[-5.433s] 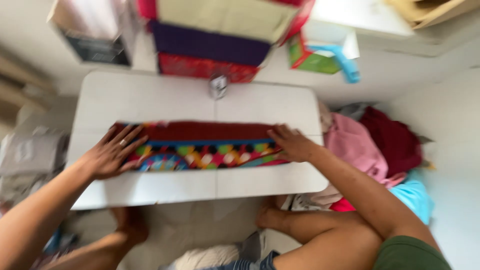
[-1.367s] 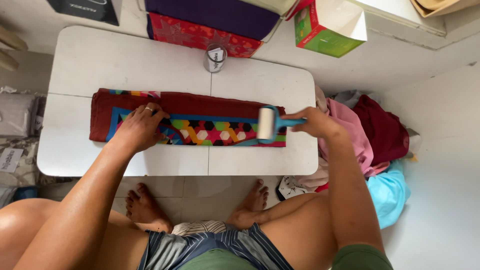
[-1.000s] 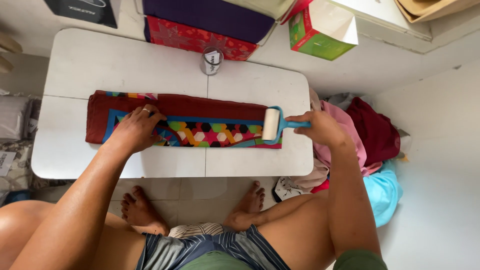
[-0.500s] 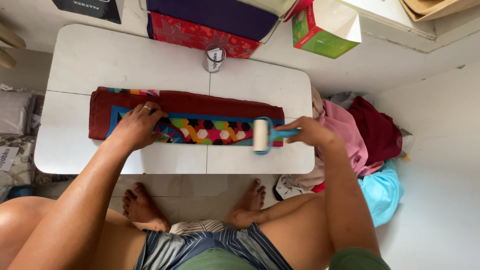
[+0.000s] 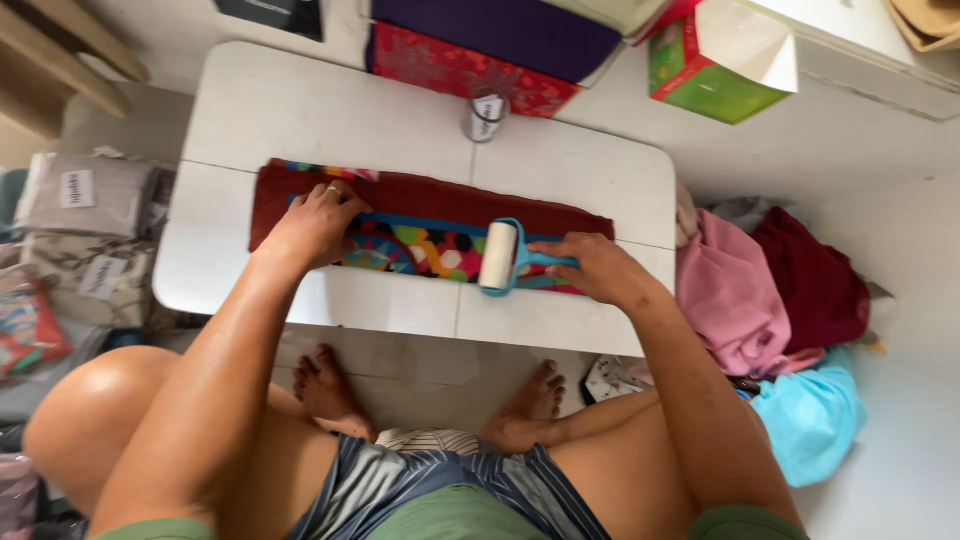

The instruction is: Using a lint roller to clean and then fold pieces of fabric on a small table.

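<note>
A folded cloth [image 5: 440, 225], dark red with a bright multicoloured pattern, lies lengthwise on a low white table [image 5: 330, 110]. My left hand [image 5: 315, 225] presses flat on its left part, a ring on one finger. My right hand [image 5: 590, 268] grips the blue handle of a lint roller [image 5: 500, 256], whose white roll rests on the cloth right of its middle. The cloth's right end is partly hidden by that hand.
A small metal can [image 5: 486, 117] stands at the table's far edge. Red and purple boxes [image 5: 470, 55] and a green carton [image 5: 715, 75] sit behind. Pink, dark red and light blue clothes [image 5: 770, 310] are piled at the right. Wrapped fabric packs [image 5: 80, 230] lie left.
Earlier both hands lay flat on the cloth. Since then my right hand holds the lint roller and has rolled it leftward along the cloth; my left hand stays pressed on the left part.
</note>
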